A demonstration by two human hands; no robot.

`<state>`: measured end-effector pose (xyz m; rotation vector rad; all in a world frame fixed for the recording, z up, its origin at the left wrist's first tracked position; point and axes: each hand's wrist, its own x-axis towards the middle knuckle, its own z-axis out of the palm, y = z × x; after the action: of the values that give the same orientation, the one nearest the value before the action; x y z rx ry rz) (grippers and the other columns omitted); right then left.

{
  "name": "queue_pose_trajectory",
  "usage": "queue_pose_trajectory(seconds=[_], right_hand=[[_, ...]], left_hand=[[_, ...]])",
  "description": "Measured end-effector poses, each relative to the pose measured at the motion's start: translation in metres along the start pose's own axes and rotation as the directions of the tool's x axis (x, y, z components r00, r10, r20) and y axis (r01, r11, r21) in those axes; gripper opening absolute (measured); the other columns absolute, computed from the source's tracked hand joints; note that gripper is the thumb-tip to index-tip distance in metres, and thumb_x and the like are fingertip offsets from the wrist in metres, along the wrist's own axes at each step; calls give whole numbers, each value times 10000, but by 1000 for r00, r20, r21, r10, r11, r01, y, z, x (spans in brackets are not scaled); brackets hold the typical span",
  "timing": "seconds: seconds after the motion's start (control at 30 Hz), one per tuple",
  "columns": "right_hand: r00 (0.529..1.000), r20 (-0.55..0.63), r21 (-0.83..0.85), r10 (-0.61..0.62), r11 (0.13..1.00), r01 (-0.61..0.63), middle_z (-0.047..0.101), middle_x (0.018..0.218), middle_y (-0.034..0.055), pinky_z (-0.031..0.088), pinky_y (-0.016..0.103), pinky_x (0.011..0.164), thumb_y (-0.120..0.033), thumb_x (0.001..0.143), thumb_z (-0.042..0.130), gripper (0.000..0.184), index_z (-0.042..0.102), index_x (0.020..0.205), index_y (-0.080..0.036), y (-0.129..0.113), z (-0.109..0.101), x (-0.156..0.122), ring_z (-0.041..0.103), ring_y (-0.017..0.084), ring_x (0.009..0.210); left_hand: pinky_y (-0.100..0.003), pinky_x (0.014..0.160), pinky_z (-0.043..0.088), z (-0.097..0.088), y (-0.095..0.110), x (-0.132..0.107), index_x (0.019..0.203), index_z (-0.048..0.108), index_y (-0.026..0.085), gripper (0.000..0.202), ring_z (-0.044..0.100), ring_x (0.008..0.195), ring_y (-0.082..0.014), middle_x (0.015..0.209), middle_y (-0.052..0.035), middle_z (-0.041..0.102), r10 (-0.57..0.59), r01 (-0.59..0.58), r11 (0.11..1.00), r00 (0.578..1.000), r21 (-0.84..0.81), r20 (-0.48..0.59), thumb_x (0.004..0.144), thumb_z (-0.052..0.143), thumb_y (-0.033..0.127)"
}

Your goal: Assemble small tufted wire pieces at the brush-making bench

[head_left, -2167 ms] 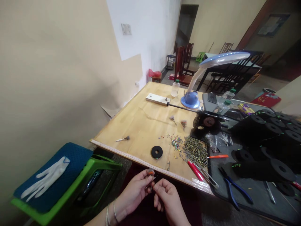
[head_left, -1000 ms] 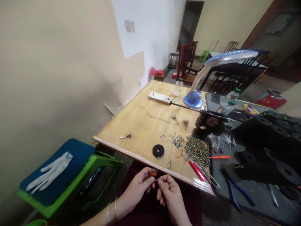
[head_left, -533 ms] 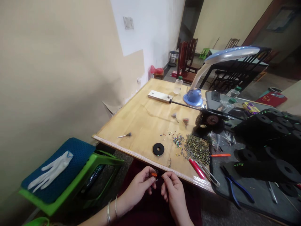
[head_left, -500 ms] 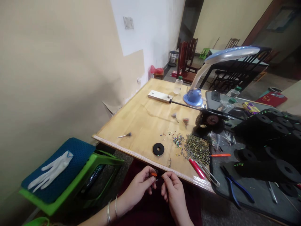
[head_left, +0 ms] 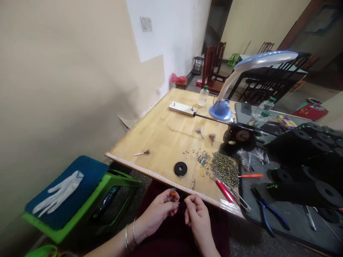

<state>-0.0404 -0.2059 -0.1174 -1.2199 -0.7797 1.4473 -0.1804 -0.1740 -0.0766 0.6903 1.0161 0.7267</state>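
Note:
My left hand (head_left: 164, 203) is closed, with a small dark bundle with an orange band (head_left: 173, 194) pinched between thumb and fingers. Just to its right, my right hand (head_left: 197, 211) is also closed, thumb against forefinger. Whatever lies in that pinch is too small to make out. Both hands are in front of the table's near edge, a short gap between them. Beyond them on the table lies a black foam ring (head_left: 180, 169). A small metal piece (head_left: 193, 184) rests close to the edge, above my right hand.
Small colored beads (head_left: 203, 159) and a heap of metallic pieces (head_left: 224, 169) lie right of the ring. Red-handled scissors (head_left: 224, 191), blue pliers (head_left: 265, 210) and black foam rolls (head_left: 302, 189) are further right. A lamp (head_left: 221, 109) stands behind. Left is a stool with a white glove (head_left: 60, 192).
My left hand has turned slightly, and more of the dark bundle shows above its fingers. My right hand has barely moved. Things on the table stay where they were.

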Motion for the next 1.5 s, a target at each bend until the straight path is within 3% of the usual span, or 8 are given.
queue_pose_trajectory(seconds=[0.17,0.37,0.7,0.9,1.07,1.27,1.37,1.5], right_hand=[[1000,17,-24,-1,1000,1,428,383,-79,200,187,381,-674,770,622,496,501,740,-194,-3,2,-1,309,65,341],[999,14,-49,-29,998,29,425,387,-75,222,192,390,-692,769,612,512,508,747,-191,-5,3,-2,329,72,346],[998,15,-59,-58,997,59,424,396,-77,232,198,401,-668,785,619,491,524,754,-187,-5,3,-2,342,70,357],[999,46,-47,2,999,0,473,427,-58,236,191,401,-686,773,613,511,513,752,-185,-5,4,0,340,68,374],[997,76,-25,26,999,-24,502,467,-48,245,190,413,-677,780,606,505,505,752,-183,-4,4,3,349,68,399],[986,157,-58,51,997,-42,496,484,-62,235,197,420,-672,776,608,511,529,846,-173,-2,1,5,337,74,413],[976,208,-130,63,991,-36,512,491,-53,240,206,426,-630,794,606,466,537,833,-171,-3,-2,5,347,80,411],[958,283,-262,38,964,39,562,526,-31,291,217,464,-434,863,583,266,539,784,-183,-14,-3,3,401,97,438]], left_hand=[[-238,564,311,-2,-3,3,764,584,155,169,444,572,-80,639,42,510,-19,19,999,1000,-28,6,640,698,171],[-243,561,355,-5,-9,7,884,625,136,283,523,569,-105,652,9,589,-92,93,990,996,-108,17,609,678,173],[-241,532,357,0,-1,4,671,551,163,105,520,532,-105,614,36,528,-30,30,995,1000,100,-3,576,594,148],[-233,510,277,-3,-4,7,688,557,161,71,351,511,-83,562,66,447,92,-79,959,995,272,-36,621,574,181],[-254,615,325,-4,-3,6,714,621,133,137,385,616,-114,633,29,513,200,-166,842,980,514,-11,706,624,270],[-248,581,313,-4,2,5,754,643,128,203,389,589,-119,615,22,532,223,-183,767,975,615,12,763,610,328],[-240,582,330,-5,10,-1,761,652,139,179,441,601,-126,651,5,580,249,-217,638,966,739,69,799,579,299],[-247,656,367,-9,22,-11,777,663,163,145,529,682,-147,745,-19,651,248,-244,453,958,857,142,822,541,227]])
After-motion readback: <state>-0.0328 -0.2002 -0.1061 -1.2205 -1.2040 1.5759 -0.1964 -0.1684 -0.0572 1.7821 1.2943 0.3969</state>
